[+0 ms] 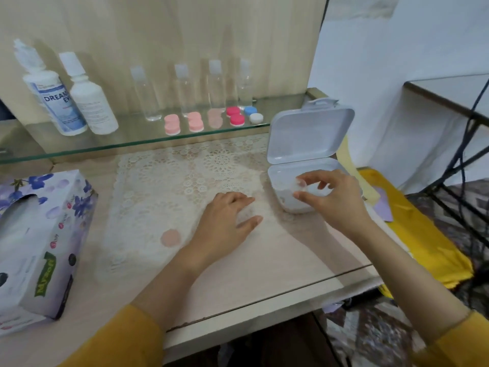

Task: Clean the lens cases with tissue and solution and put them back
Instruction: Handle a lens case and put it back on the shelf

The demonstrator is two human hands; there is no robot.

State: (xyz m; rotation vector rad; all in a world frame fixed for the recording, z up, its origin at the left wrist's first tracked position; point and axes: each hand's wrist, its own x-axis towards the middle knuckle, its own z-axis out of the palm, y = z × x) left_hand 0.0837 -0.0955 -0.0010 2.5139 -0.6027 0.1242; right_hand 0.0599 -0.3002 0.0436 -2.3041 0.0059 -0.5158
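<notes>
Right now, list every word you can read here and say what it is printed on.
"DREAM" above "EY", the rest hidden: left solution bottle.
"Myso..", last letters unclear, on a green sideways label: tissue box.
Small print on the second bottle: too blurred to read.

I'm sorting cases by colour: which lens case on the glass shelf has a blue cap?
The rightmost lens case: one blue cap, one white. All the others have pink or red caps.
</notes>
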